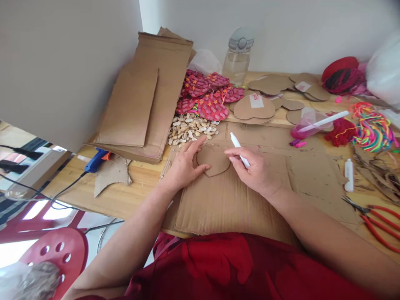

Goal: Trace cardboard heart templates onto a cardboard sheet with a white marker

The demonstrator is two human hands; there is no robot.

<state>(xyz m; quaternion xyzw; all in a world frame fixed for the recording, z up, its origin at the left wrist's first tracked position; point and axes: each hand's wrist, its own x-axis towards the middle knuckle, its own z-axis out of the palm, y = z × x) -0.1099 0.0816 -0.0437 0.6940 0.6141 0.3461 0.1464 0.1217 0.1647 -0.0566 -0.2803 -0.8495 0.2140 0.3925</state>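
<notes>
In the head view, a heart-shaped cardboard piece (214, 159) lies on a larger cardboard sheet (237, 204) in front of me. My left hand (184, 164) rests at the heart's left edge, fingers and thumb spread and touching it. My right hand (253, 166) pinches a white marker (239, 149) just right of the heart. The marker leans with its upper end pointing away from me; its lower end is hidden by my fingers. A pile of peanut shells (193, 128) sits just beyond my left fingertips.
Cardboard sheets (131, 108) and a blue glue gun (96, 160) are at left. Behind stand pink decorated pieces (214, 106) and a water bottle (237, 58). Cloud-like cardboard shapes (254, 108), colourful yarn (373, 127), a white tube (349, 175) and red-handled pliers (375, 216) lie right.
</notes>
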